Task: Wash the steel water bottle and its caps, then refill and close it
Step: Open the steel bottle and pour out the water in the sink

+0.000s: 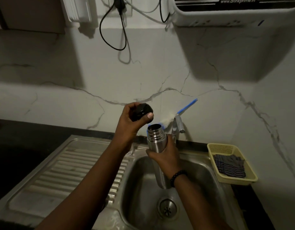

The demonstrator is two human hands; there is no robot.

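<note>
The steel water bottle [157, 146] stands upright over the sink [201, 176], its base hanging in the basin above the drain [168, 208], its open threaded mouth at about 12 o'clock from the right hand [165, 156]. That hand is wrapped around the upper body just under the shoulder, a sound place to hold: the brushed metal wall is rigid and will not dent under a squeeze, but I judge it slick once wet, so the grip should stay below the ribbed neck, where the shoulder stops it sliding. Whether it is heavy depends on water inside, which cannot be seen. The black cap [141, 112] sits clear of the mouth at about 10 o'clock, grasped in the curled fingers of the left hand [132, 121]; it looks glossy, small and light, likely hard plastic and easily dropped when soapy
</note>
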